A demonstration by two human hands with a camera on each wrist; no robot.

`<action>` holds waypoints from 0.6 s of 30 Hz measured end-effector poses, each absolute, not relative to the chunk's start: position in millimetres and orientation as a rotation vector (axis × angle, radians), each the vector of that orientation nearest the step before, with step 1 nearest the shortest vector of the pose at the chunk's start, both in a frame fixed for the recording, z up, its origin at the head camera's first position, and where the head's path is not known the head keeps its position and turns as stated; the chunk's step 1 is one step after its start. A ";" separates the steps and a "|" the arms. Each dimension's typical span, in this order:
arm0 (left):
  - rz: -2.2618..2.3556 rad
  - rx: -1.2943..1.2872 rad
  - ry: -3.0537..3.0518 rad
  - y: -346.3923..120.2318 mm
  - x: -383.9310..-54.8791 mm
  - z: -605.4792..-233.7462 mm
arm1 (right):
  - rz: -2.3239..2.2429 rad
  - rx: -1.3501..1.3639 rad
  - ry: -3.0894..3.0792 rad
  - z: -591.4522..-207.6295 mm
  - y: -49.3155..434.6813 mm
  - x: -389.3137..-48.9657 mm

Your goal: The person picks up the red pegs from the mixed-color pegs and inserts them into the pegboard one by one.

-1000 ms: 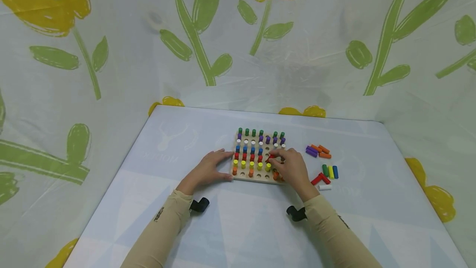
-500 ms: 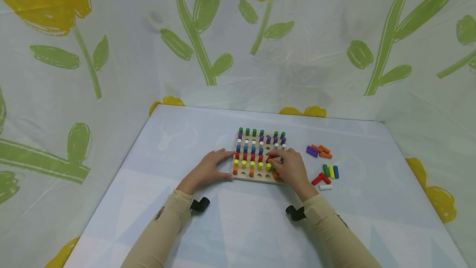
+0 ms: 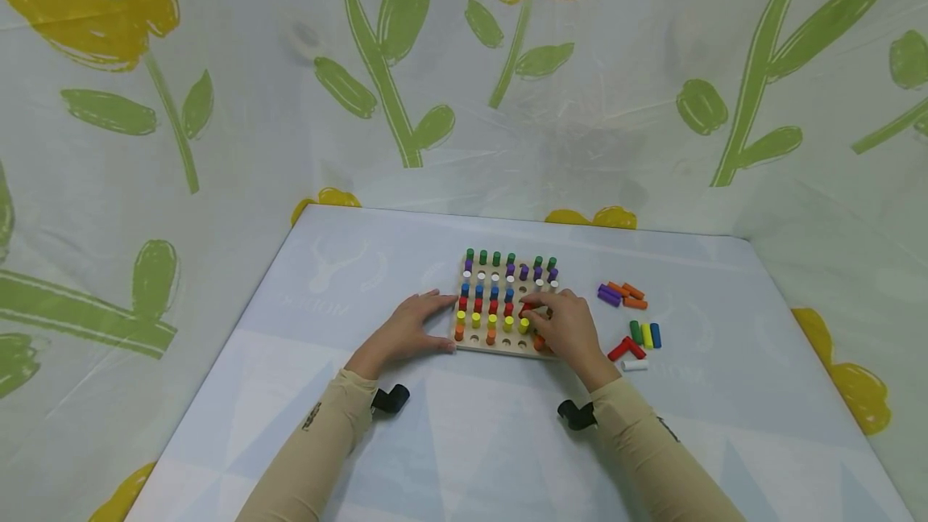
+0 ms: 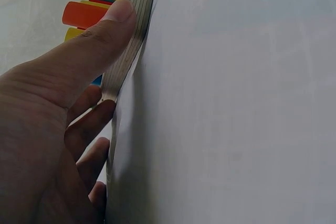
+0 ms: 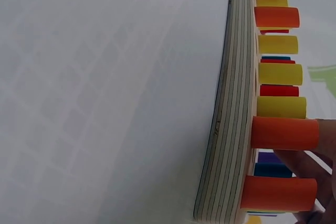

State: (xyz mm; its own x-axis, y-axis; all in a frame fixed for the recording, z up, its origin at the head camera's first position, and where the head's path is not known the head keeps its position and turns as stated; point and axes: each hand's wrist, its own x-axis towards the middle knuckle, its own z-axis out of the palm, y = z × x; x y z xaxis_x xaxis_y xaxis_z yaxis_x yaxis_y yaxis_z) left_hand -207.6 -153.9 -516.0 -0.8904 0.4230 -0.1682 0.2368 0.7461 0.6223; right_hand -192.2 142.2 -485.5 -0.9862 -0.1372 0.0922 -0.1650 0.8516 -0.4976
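A wooden pegboard (image 3: 500,350) bears rows of green, purple, white, blue, red, yellow and orange pegs. My right hand (image 3: 573,329) pinches a red peg (image 3: 525,309) between thumb and fingers at the red row, on the board's right half. That hand hides some holes and pegs behind it. At the board's left edge my left hand (image 3: 402,333) rests with thumb and forefinger spread. In the left wrist view its thumb (image 4: 113,27) lies against the wooden edge, near an orange peg (image 4: 84,14). Two orange pegs stand close to my right fingers in the right wrist view.
Loose pegs lie right of the board: purple pegs (image 3: 609,294) beside orange ones (image 3: 634,304), a green, a yellow (image 3: 646,335) and a blue one in a row, red pegs (image 3: 619,349) and a white peg (image 3: 634,365). A flowered curtain (image 3: 449,184) stands behind the table.
My right hand has shifted very slightly, and the red peg in its fingers looks more upright and lower than a second ago. My left hand stays at the board's edge.
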 end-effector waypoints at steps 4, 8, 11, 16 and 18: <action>0.880 0.550 2.649 -155.3 -208.1 -515.8 | 0.805 0.279 -2.949 -486.4 142.7 -192.0; 0.885 0.580 2.648 -156.2 -208.3 -515.4 | 0.820 0.300 -2.929 -485.7 143.2 -191.0; 0.884 0.586 2.647 -156.1 -208.7 -515.6 | 0.825 0.299 -2.927 -485.7 143.4 -191.1; 0.886 0.585 2.644 -156.2 -208.7 -515.9 | 0.835 0.294 -2.937 -484.9 142.7 -190.6; 0.882 0.588 2.646 -156.6 -208.7 -515.9 | 0.839 0.287 -2.943 -484.4 142.3 -190.3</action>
State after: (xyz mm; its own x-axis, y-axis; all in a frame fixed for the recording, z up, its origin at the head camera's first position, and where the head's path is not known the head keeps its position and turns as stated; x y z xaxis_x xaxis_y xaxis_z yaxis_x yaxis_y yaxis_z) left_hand -208.7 -156.6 -515.9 -0.8748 0.4635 -0.1412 0.2860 0.7292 0.6216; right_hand -190.3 142.3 -484.4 -0.9803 -0.1602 0.1159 -0.1972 0.8337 -0.5158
